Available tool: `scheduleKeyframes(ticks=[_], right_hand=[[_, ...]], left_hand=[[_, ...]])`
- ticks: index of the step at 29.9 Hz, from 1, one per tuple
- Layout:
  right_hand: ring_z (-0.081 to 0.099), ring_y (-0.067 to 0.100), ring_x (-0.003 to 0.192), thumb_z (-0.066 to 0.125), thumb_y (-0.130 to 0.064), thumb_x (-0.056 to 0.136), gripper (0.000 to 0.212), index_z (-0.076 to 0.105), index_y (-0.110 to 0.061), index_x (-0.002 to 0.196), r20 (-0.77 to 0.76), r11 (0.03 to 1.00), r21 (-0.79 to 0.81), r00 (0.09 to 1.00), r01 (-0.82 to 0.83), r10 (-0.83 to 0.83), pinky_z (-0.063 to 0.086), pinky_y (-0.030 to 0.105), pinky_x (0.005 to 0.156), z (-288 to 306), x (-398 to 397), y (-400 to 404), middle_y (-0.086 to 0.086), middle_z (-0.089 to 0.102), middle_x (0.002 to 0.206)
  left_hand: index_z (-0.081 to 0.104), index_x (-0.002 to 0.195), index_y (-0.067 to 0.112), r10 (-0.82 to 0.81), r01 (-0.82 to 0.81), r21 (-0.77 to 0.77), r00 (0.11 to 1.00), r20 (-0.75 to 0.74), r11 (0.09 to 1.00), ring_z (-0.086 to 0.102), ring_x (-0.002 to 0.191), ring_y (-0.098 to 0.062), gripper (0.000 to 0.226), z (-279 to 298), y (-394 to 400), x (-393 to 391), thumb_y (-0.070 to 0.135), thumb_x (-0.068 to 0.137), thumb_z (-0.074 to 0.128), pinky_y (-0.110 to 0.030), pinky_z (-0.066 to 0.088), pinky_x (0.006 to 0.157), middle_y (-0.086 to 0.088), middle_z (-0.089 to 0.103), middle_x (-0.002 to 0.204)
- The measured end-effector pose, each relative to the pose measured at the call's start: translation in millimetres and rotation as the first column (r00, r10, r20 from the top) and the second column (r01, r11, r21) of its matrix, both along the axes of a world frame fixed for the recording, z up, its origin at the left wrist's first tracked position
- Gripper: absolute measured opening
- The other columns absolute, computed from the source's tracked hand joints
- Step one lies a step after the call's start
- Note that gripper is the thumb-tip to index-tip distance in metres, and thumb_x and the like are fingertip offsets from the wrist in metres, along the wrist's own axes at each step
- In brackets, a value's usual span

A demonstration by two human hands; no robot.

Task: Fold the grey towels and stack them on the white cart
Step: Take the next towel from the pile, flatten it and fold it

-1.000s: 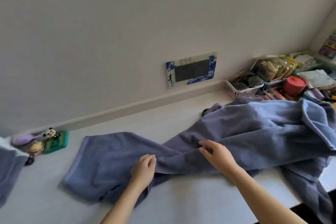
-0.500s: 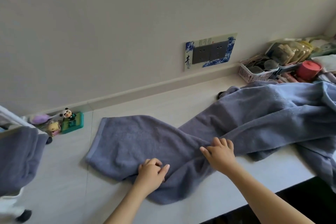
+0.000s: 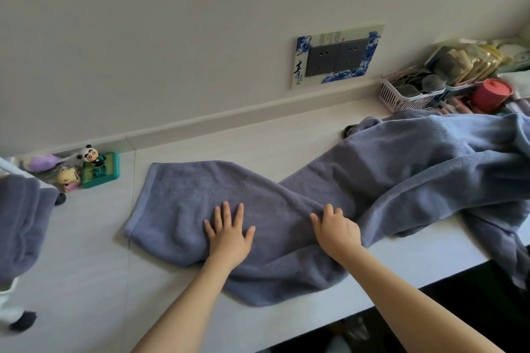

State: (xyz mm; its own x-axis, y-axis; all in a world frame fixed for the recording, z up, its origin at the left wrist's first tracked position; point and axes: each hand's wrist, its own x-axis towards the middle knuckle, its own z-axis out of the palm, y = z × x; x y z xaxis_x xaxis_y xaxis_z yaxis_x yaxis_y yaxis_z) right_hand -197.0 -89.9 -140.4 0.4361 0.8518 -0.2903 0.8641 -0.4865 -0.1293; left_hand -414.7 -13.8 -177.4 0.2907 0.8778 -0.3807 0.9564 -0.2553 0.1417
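Nearest us, our left hand [image 3: 228, 233] has uncurled: half a second ago it was a loose fist on the cloth, now it lies flat with fingers spread, pressing the grey towel [image 3: 258, 209] onto the white counter [image 3: 94, 252]. Our right hand [image 3: 337, 228] keeps its fingers curled over a ridge of the same towel, pinching the fold. We judge this is smoothing before the first fold; nothing is folded yet. Counting: two hands, one towel spread and bunched to the right, one more grey towel [image 3: 17, 218] hanging at the left edge, perhaps on the cart. Farther back, one panda toy [image 3: 92, 157], one pink basket [image 3: 407, 96], one red tub [image 3: 491, 94]
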Motion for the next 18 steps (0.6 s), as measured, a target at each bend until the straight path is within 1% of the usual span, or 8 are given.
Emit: scheduleKeyframes(ticks=[2, 4, 6, 8, 11, 13, 15, 18], right_hand=[[0.060, 0.031, 0.100, 0.024, -0.052, 0.098, 0.051, 0.038, -0.012, 0.124, 0.024, 0.995, -0.103, 1.000, -0.005, 0.008, 0.042, 0.036, 0.071, -1, 1, 1, 0.013, 0.051, 0.123], [0.059, 0.031, 0.104, 0.022, -0.052, 0.098, 0.051, 0.039, -0.012, 0.125, 0.057, 0.985, -0.166, 0.997, -0.044, 0.055, 0.041, 0.037, 0.074, -2, 0, 11, 0.012, 0.053, 0.122], [0.057, 0.031, 0.105, 0.023, -0.049, 0.099, 0.048, 0.043, -0.012, 0.121, 0.088, 0.994, -0.091, 0.994, -0.061, 0.069, 0.043, 0.037, 0.076, 2, -2, 24, 0.010, 0.055, 0.121], [0.050, 0.029, 0.114, 0.026, -0.046, 0.099, 0.045, 0.047, -0.013, 0.121, 0.081, 0.986, 0.023, 0.983, -0.167, 0.164, 0.040, 0.038, 0.087, -3, -5, 44, 0.008, 0.053, 0.125], [0.026, 0.022, 0.138, 0.023, -0.045, 0.100, 0.048, 0.039, -0.022, 0.140, -0.124, 0.936, 0.056, 0.928, -0.347, 0.351, 0.020, 0.036, 0.110, -18, -7, 70, -0.001, 0.034, 0.150], [0.005, 0.016, 0.146, 0.018, -0.047, 0.101, 0.051, 0.021, -0.030, 0.149, -0.219, 0.939, 0.002, 0.917, -0.343, 0.335, 0.002, 0.035, 0.116, -28, 1, 80, -0.008, 0.011, 0.158], [-0.005, 0.016, 0.146, 0.015, -0.047, 0.100, 0.052, 0.010, -0.034, 0.150, -0.215, 0.955, -0.050, 0.937, -0.291, 0.275, -0.006, 0.036, 0.116, -37, 14, 99, -0.009, -0.001, 0.159], [-0.007, 0.020, 0.146, 0.015, -0.048, 0.100, 0.054, 0.007, -0.030, 0.151, -0.191, 0.966, -0.095, 0.957, -0.239, 0.218, -0.006, 0.040, 0.117, -34, 20, 126, -0.006, -0.003, 0.159]], left_hand=[[0.007, 0.151, 0.028, 0.030, -0.026, 0.040, 0.995, -0.096, 0.999, 0.001, 0.144, -0.040, 0.075, -7, -10, -8, 0.066, 0.087, 0.013, -0.064, 0.002, 0.109, -0.012, 0.002, 0.159], [0.034, 0.146, 0.023, 0.096, -0.085, 0.096, 0.988, -0.118, 0.992, 0.026, 0.134, -0.046, 0.073, -11, -19, -18, 0.066, 0.086, 0.031, -0.068, 0.018, 0.102, -0.019, 0.031, 0.149], [0.061, 0.118, 0.015, 0.135, -0.106, 0.211, 0.983, -0.126, 0.972, 0.051, 0.104, -0.044, 0.057, -6, -23, -23, 0.058, 0.083, 0.051, -0.059, 0.037, 0.087, -0.021, 0.057, 0.115], [0.065, 0.100, 0.011, 0.211, -0.173, 0.289, 0.972, -0.106, 0.942, 0.054, 0.089, -0.038, 0.047, -2, -14, -26, 0.053, 0.083, 0.053, -0.048, 0.039, 0.081, -0.018, 0.060, 0.097], [0.059, 0.121, 0.009, 0.271, -0.255, 0.259, 0.962, -0.027, 0.932, 0.050, 0.111, -0.039, 0.058, -6, 9, -33, 0.052, 0.087, 0.038, -0.051, 0.037, 0.096, -0.023, 0.054, 0.122], [0.028, 0.148, 0.019, 0.263, -0.256, 0.148, 0.965, -0.027, 0.955, 0.021, 0.139, -0.038, 0.074, -11, 15, -37, 0.059, 0.086, 0.018, -0.058, 0.014, 0.111, -0.022, 0.022, 0.152], [0.003, 0.151, 0.028, 0.243, -0.242, 0.083, 0.970, -0.007, 0.967, -0.006, 0.145, -0.031, 0.084, -20, 22, -41, 0.065, 0.077, -0.003, -0.055, -0.007, 0.113, -0.012, -0.005, 0.159], [0.006, 0.151, 0.026, 0.216, -0.226, 0.055, 0.966, 0.144, 0.973, -0.012, 0.146, -0.023, 0.068, -14, 40, -46, 0.059, 0.092, 0.010, -0.047, -0.012, 0.115, -0.006, -0.007, 0.159]])
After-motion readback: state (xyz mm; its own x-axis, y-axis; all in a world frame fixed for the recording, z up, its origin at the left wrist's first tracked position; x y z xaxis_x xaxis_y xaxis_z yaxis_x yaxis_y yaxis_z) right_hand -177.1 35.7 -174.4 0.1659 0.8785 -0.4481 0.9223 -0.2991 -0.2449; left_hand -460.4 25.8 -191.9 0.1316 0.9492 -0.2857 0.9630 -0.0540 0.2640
